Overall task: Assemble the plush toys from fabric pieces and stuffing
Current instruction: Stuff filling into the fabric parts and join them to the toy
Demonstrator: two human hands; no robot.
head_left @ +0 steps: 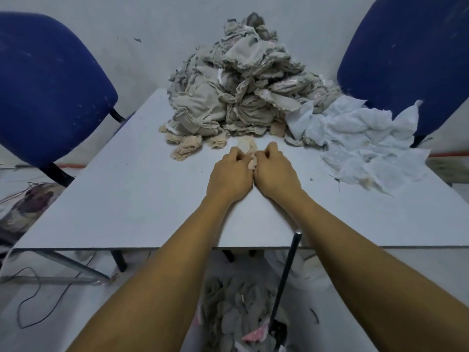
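Observation:
My left hand (229, 175) and my right hand (275, 171) lie side by side at the middle of the white table (142, 199), knuckles up, fingers curled. Between them they pinch a small cream plush fabric piece (247, 148), which pokes out beyond the fingertips. A tall heap of grey-beige fabric skins (241, 90) rises at the table's far edge. Small tan plush pieces (186, 147) lie at the heap's front left. White stuffing sheets (365, 146) spread over the far right of the table.
Two blue chairs stand at the far left (48, 90) and far right (411, 59). A black rod (286, 273) leans at the table's near edge. Below it sits a bin of grey fabric pieces (236, 313). Cables (33, 301) trail on the floor at left.

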